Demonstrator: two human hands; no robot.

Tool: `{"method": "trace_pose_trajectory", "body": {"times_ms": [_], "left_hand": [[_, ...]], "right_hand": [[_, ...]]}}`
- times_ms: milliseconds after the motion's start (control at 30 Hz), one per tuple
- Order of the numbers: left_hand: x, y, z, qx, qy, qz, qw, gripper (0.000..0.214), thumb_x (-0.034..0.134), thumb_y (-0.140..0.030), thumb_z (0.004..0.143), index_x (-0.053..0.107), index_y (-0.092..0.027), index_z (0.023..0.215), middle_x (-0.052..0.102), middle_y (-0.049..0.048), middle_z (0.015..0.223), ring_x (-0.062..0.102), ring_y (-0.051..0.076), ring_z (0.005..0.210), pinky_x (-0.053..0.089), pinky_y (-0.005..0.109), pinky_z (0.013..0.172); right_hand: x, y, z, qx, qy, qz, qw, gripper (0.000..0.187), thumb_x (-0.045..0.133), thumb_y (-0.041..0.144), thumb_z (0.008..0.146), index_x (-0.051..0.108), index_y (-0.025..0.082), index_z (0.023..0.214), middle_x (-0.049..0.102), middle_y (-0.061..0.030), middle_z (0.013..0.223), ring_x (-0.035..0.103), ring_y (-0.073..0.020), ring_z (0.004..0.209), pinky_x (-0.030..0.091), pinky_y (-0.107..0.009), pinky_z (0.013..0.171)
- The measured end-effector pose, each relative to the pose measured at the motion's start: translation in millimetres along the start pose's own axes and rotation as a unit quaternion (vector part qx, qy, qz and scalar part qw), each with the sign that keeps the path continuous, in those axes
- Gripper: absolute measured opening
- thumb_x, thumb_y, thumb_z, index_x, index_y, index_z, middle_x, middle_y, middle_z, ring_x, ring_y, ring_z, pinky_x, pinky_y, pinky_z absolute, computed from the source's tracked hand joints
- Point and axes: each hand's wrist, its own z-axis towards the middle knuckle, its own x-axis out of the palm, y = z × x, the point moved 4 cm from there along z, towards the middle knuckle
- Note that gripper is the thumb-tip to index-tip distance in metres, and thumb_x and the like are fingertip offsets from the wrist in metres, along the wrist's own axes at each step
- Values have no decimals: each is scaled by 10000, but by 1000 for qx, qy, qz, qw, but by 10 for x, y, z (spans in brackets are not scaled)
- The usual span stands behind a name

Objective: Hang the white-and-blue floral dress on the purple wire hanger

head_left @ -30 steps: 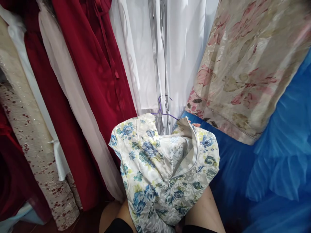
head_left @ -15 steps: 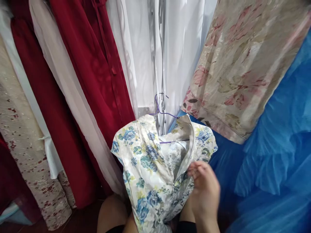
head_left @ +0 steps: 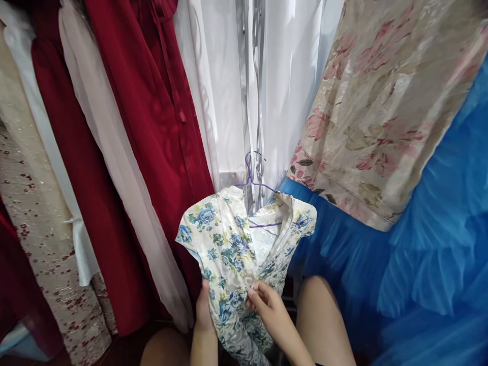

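A white dress with blue and yellow flowers (head_left: 234, 244) hangs from a purple wire hanger (head_left: 249, 178), its front opening spread in a V. At the dress's left side my left hand (head_left: 205, 307) grips the fabric, thumb in front and the other fingers hidden behind the cloth. My right hand (head_left: 267, 302) is closed in a pinch on the front, at the lower end of the opening. Whether a small zip pull is between those fingertips, I cannot make out. The lower part of the dress hangs between my knees.
Dark red gowns (head_left: 145, 101) and a beige sequined dress (head_left: 41, 203) hang at the left. White gowns (head_left: 224, 91) with grey straps (head_left: 251, 91) hang behind the hanger. A pink floral dress (head_left: 366, 127) and blue tulle (head_left: 430, 229) hang at the right.
My right hand has moved left and down from beside the right edge of the opening to pinch the front. My left hand has come into view at the dress's side. The right shoulder has shifted inward.
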Motion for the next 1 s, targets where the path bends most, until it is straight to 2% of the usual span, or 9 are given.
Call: {"method": "trace_pose_trajectory", "body": {"times_ms": [67, 233, 333, 567, 700, 767, 867, 933, 1000], "left_hand": [[10, 8, 33, -10, -4, 11, 1000, 692, 860, -509, 654, 703, -128, 1210, 737, 149, 1164, 637, 415, 1181, 505, 498, 1027], [41, -5, 81, 6, -19, 26, 999, 661, 823, -295, 737, 621, -151, 1349, 714, 127, 1247, 638, 347, 1214, 488, 462, 1067], [80, 32, 55, -10, -16, 19, 1000, 670, 833, -291, 721, 626, -152, 1343, 716, 132, 1241, 643, 352, 1205, 503, 462, 1049], [63, 2, -10, 3, -8, 44, 999, 558, 836, -312, 721, 688, -154, 1235, 750, 115, 1154, 659, 324, 1183, 486, 421, 1062], [-45, -87, 70, 41, -72, 67, 994, 532, 819, -324, 724, 670, -162, 1208, 732, 123, 1156, 655, 321, 1168, 474, 446, 1058], [-81, -124, 84, 140, -147, 110, 973, 521, 800, -334, 736, 643, -174, 1206, 704, 121, 1178, 643, 318, 1165, 466, 459, 1049], [-25, -62, -82, 380, -276, 222, 854, 461, 756, -326, 785, 592, -205, 1199, 618, 109, 1257, 569, 292, 1224, 417, 442, 1074], [121, 149, -176, 437, -249, 307, 808, 352, 703, -302, 833, 592, -210, 1154, 593, 106, 1246, 547, 278, 1219, 405, 419, 1069], [273, 424, -183, 380, -144, 364, 838, 281, 640, -267, 876, 598, -208, 1147, 609, 109, 1214, 565, 269, 1184, 422, 394, 1039]], "right_hand": [[13, 6, 25, -8, -4, 5, 1000, 428, 566, 579, 914, 575, 189, 737, 603, -14, 635, 519, -164, 598, 379, -288, 604], [-144, 5, 28, 21, -55, 15, 998, 447, 593, 609, 879, 602, 183, 743, 616, -26, 634, 484, -153, 542, 336, -279, 525], [-191, 4, 25, 19, -90, -2, 996, 470, 579, 634, 884, 563, 195, 718, 627, -37, 667, 498, -157, 557, 347, -276, 515], [-52, 47, 47, 24, -63, 53, 996, 368, 624, 539, 862, 524, 207, 738, 647, -21, 645, 506, -143, 513, 335, -247, 486], [-111, 60, 42, 35, -62, 43, 997, 336, 620, 496, 821, 593, 182, 705, 656, -40, 605, 482, -140, 482, 315, -247, 471], [-170, 62, 40, 40, -74, 32, 996, 330, 618, 478, 800, 641, 167, 694, 654, -45, 578, 453, -135, 465, 292, -248, 463], [-229, 85, 28, 42, -86, 12, 995, 335, 610, 456, 791, 707, 145, 712, 663, -52, 560, 432, -132, 453, 272, -255, 466], [-233, 119, 9, 39, -81, 1, 996, 330, 618, 442, 789, 727, 139, 720, 662, -47, 553, 435, -130, 454, 277, -257, 471], [-222, 160, -21, 40, -67, -1, 997, 308, 618, 409, 794, 733, 137, 710, 618, -21, 505, 437, -127, 447, 287, -255, 477]]}}
